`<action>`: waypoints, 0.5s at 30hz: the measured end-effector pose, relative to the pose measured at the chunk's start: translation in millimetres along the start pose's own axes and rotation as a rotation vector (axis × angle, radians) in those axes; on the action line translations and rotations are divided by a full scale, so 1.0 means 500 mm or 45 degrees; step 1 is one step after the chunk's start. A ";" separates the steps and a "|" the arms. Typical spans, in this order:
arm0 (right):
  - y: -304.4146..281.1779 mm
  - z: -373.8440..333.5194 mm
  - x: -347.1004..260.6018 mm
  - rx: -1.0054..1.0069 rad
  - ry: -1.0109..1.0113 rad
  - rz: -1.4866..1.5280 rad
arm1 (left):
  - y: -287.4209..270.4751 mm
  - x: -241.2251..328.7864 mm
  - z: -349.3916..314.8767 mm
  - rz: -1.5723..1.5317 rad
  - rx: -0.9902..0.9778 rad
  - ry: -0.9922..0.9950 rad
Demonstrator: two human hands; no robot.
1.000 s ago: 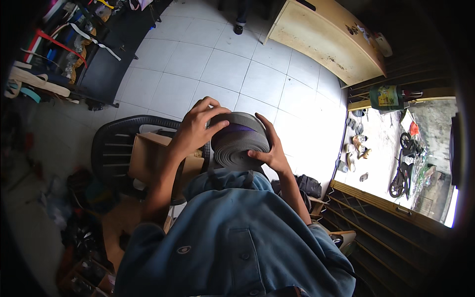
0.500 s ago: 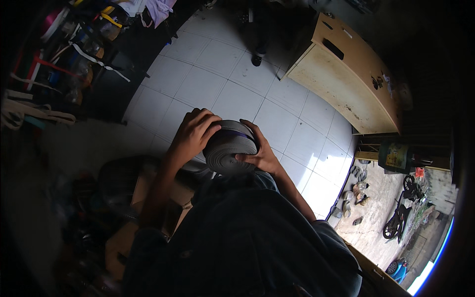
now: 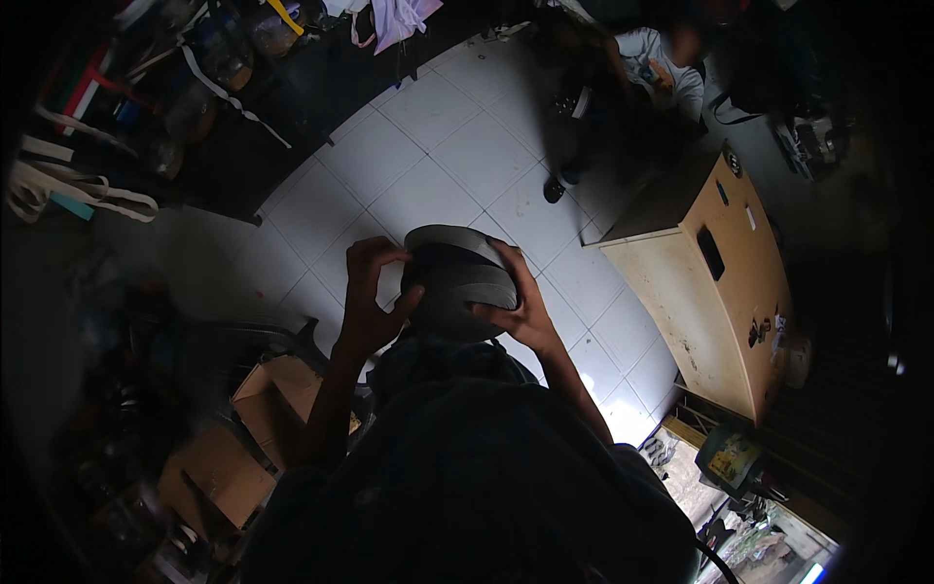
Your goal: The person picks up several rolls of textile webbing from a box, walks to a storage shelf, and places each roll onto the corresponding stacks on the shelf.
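A thick roll of grey webbing is held up in front of my body, with a dark gap across its upper part. My right hand grips its right side, the thumb over the near face and the fingers along the far edge. On the left side, my left hand is bent around the roll. Its fingertips meet the upper left edge and its thumb rests lower on the rim. Shadow hides much of the roll's near face.
Straps and other items lie on a dark table at far left. Open cardboard boxes and a dark chair are at near left. A wooden desk with a phone stands right; a seated person is beyond it.
The view has turned, bringing the seated person into sight. The roll has tilted, so its coiled face shows less. My left hand's thumb has spread from its fingers, lower on the roll's side.
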State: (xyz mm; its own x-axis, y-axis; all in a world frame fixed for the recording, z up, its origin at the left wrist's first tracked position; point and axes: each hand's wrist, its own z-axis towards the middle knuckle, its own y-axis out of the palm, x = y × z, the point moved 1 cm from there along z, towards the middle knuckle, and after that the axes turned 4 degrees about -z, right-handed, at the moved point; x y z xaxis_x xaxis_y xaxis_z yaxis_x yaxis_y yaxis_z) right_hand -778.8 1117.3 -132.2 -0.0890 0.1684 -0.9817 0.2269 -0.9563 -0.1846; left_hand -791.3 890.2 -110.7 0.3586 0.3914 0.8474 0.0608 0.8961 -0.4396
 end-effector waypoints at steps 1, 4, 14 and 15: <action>-0.010 0.036 0.000 -0.016 -0.004 -0.013 | -0.001 -0.026 0.037 -0.040 -0.005 0.021; -0.045 0.154 0.006 -0.039 -0.013 -0.073 | 0.008 -0.121 0.169 -0.490 -0.168 -0.156; -0.147 0.567 0.012 0.116 0.115 0.355 | 0.039 -0.228 0.567 -0.549 -0.046 -0.175; -0.163 0.610 0.021 0.131 0.126 0.378 | 0.044 -0.237 0.606 -0.541 0.001 -0.221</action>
State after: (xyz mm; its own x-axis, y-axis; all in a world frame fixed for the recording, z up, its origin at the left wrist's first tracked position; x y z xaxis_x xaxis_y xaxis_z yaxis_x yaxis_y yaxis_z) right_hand -1094.0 1123.9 -113.0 0.0625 -0.1038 -0.9926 0.1293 -0.9854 0.1111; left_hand -1114.8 927.1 -130.5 0.1403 0.0181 0.9899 0.1678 0.9849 -0.0418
